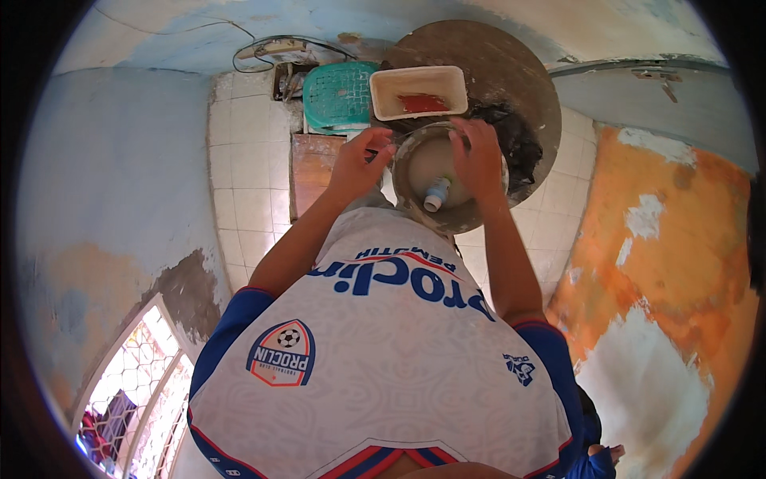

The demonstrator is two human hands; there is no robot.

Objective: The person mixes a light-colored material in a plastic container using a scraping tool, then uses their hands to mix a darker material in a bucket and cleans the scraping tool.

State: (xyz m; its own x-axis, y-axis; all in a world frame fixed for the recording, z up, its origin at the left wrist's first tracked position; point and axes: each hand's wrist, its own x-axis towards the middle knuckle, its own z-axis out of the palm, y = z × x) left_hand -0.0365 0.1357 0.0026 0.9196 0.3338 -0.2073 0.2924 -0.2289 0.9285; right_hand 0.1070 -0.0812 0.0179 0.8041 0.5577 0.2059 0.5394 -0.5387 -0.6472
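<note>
A round grey-rimmed basin (404, 195) stands in front of me, with murky beige liquid in it. Inside lies a small white and blue bottle (436, 195), tilted, its mouth toward me. My left hand (363, 164) hovers by the basin's left rim, fingers curled; a small dark patch shows between thumb and fingers, too unclear to name. Over the right side of the basin is my right hand (477, 158), its fingers bent but apart, with nothing visible in them. Just beyond the hands sits a cream rectangular tub (383, 94) with a red patch inside.
A round brown tabletop (511, 68) bears the tub and a crumpled black plastic bag (519, 144). To its left are a green plastic stool (339, 94) and a reddish-brown board (315, 164). Cables (295, 38) run along the far wall. A person's hand (610, 455) shows at lower right.
</note>
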